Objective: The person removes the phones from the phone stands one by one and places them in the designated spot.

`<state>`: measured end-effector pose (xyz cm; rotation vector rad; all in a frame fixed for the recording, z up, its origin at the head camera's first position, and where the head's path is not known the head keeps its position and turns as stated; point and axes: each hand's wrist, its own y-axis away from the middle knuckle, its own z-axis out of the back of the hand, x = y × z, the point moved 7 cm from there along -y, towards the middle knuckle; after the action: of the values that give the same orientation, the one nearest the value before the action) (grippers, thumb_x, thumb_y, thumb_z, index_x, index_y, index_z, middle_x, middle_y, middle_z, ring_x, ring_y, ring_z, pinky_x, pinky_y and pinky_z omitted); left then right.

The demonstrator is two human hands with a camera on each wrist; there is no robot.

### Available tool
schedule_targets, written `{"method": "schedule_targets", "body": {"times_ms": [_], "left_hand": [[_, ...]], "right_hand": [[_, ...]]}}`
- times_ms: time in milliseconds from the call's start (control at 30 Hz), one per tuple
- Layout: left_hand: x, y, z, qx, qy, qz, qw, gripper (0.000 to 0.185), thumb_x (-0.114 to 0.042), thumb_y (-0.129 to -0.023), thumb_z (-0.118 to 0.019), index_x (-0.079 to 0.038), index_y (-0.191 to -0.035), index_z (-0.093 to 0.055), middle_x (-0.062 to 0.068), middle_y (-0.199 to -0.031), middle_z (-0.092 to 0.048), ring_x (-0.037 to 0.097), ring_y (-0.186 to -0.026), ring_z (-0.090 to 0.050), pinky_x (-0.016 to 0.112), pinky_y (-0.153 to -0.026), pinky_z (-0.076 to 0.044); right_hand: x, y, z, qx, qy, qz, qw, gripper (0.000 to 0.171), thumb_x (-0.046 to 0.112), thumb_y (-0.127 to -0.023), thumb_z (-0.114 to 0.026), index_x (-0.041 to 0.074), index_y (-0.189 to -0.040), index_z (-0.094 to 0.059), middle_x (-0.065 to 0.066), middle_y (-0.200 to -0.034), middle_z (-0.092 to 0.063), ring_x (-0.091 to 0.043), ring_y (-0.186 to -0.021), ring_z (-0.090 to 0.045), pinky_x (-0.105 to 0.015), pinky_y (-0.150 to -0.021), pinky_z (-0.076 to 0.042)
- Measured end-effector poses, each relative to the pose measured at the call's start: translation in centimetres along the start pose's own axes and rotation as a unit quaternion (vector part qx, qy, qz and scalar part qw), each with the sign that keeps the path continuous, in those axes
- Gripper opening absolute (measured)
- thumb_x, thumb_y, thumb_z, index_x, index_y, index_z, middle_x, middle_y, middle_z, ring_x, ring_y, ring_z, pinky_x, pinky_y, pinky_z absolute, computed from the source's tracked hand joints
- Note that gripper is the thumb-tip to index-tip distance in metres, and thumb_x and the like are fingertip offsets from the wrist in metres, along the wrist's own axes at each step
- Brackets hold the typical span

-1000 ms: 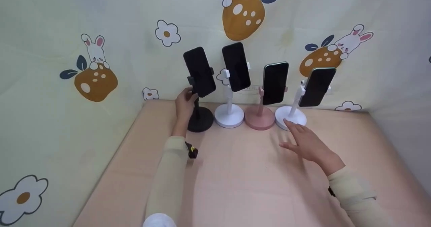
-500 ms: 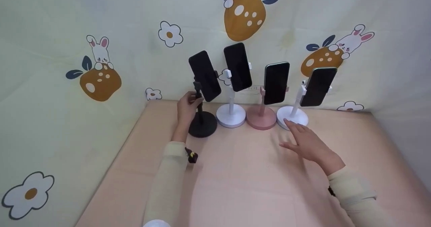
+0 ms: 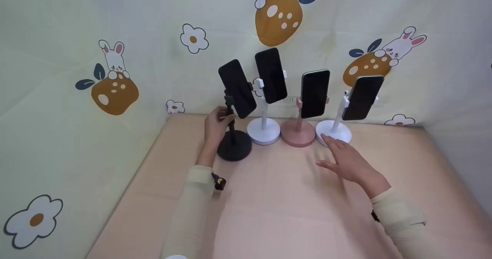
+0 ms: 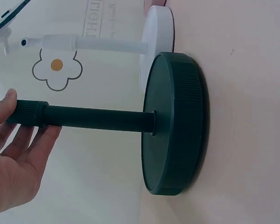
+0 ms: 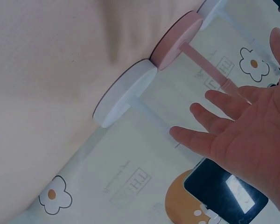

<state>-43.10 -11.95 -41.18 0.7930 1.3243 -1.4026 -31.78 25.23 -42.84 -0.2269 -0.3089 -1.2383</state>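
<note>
A black phone stand carries a dark phone, tilted. My left hand grips its pole. In the left wrist view, the thumb and fingers of the left hand pinch the black pole above the round base. My right hand hovers flat and open over the table, fingertips close to the base of the right white stand. The right wrist view shows the right hand with spread fingers, holding nothing, beside that white base.
A white stand, a pink stand and the right white stand form a row at the back, each with a phone. Printed cloth walls enclose the beige table on three sides.
The black stand has slid out of the row toward me and slightly right, with my left hand on its pole. The right hand has barely moved.
</note>
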Motion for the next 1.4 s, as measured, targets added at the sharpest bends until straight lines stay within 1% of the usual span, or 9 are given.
{"method": "schedule_targets", "body": {"times_ms": [233,367,600,833,900,1133,1267,1400], "left_hand": [[0.0,0.4,0.0,0.003,-0.007,-0.003,1.0,0.02,-0.012,-0.093,-0.071,-0.004,-0.111,-0.066,0.016,-0.107,-0.071,0.028,-0.098,-0.072,0.037,-0.087,-0.06],[0.1,0.5,0.0,0.005,-0.022,-0.003,0.9997,0.022,-0.014,-0.093,-0.071,-0.005,-0.112,-0.066,0.016,-0.109,-0.071,0.028,-0.1,-0.072,0.036,-0.088,-0.059],[0.1,0.5,0.0,0.008,-0.044,-0.006,0.999,0.027,-0.017,-0.093,-0.071,-0.004,-0.116,-0.064,0.016,-0.112,-0.071,0.028,-0.104,-0.071,0.038,-0.091,-0.058],[0.0,0.8,0.1,0.02,-0.067,-0.002,0.9976,0.028,-0.021,-0.095,-0.068,-0.006,-0.118,-0.063,0.012,-0.112,-0.071,0.025,-0.105,-0.07,0.039,-0.097,-0.053],[0.1,0.8,0.2,0.021,-0.068,0.001,0.9975,0.027,-0.021,-0.095,-0.068,-0.006,-0.118,-0.064,0.012,-0.112,-0.071,0.025,-0.107,-0.068,0.04,-0.098,-0.052],[0.2,0.9,0.6,0.026,-0.072,0.014,0.997,0.025,-0.019,-0.096,-0.066,-0.007,-0.118,-0.065,0.011,-0.114,-0.071,0.025,-0.112,-0.066,0.041,-0.102,-0.05],[0.0,1.0,0.9,0.025,-0.075,0.005,0.9969,0.026,-0.019,-0.095,-0.067,-0.006,-0.118,-0.065,0.012,-0.115,-0.071,0.027,-0.112,-0.066,0.041,-0.104,-0.049],[-0.2,1.1,1.1,0.025,-0.08,-0.002,0.9965,0.027,-0.018,-0.096,-0.067,-0.006,-0.119,-0.065,0.012,-0.119,-0.07,0.028,-0.111,-0.067,0.04,-0.102,-0.05]], "right_hand": [[0.7,-0.1,-0.1,-0.006,-0.006,0.014,1.0,0.087,0.055,-0.095,-0.058,0.009,-0.159,-0.021,-0.022,-0.161,-0.029,-0.051,-0.146,-0.026,-0.064,-0.118,-0.024],[1.0,-0.3,0.0,-0.01,-0.005,0.02,1.0,0.086,0.054,-0.095,-0.059,0.008,-0.158,-0.023,-0.021,-0.162,-0.029,-0.049,-0.146,-0.027,-0.063,-0.119,-0.024],[1.5,-0.6,-0.5,0.005,-0.008,0.014,1.0,0.089,0.056,-0.095,-0.058,0.008,-0.159,-0.02,-0.021,-0.163,-0.027,-0.049,-0.148,-0.024,-0.063,-0.119,-0.023],[2.1,-0.7,-0.3,-0.018,0.008,0.04,0.999,0.082,0.043,-0.096,-0.062,0.006,-0.158,-0.022,-0.026,-0.159,-0.033,-0.05,-0.144,-0.031,-0.061,-0.118,-0.027],[2.1,-0.8,-0.3,-0.014,0.007,0.035,0.999,0.083,0.044,-0.096,-0.062,0.007,-0.158,-0.021,-0.025,-0.16,-0.031,-0.049,-0.145,-0.03,-0.061,-0.119,-0.026],[2.5,-1.4,-0.7,-0.015,-0.017,0.038,0.999,0.084,0.043,-0.095,-0.065,0.006,-0.158,-0.023,-0.023,-0.16,-0.03,-0.048,-0.146,-0.028,-0.06,-0.118,-0.027],[2.7,-1.7,-1.0,-0.006,-0.035,0.032,0.999,0.085,0.043,-0.094,-0.066,0.009,-0.158,-0.022,-0.021,-0.162,-0.028,-0.045,-0.148,-0.025,-0.059,-0.119,-0.027],[2.9,-1.9,-1.2,0.007,-0.047,0.024,0.999,0.085,0.044,-0.094,-0.066,0.01,-0.159,-0.022,-0.02,-0.163,-0.027,-0.044,-0.15,-0.023,-0.059,-0.12,-0.025]]}}
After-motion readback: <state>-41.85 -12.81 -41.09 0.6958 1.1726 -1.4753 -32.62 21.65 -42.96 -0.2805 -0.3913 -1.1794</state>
